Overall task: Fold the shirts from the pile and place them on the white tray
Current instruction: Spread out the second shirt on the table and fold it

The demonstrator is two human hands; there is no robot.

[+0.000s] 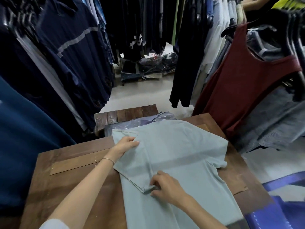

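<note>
Shirt (pixel 173 154) runs off btm edge; bagged pile (pixel 148 122) mostly hidden behind it.

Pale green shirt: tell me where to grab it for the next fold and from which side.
I'd take the pale green shirt by its spread sleeve, coming in from the right. That side lies flat and open on the wooden table, while the left hand and right hand pinch the folded-in left side.

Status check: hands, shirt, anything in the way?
Left hand pinches upper fold of pale green shirt. Right hand pinches fold's lower corner. Shirt on wooden table, side folded in. No white tray in view.
</note>
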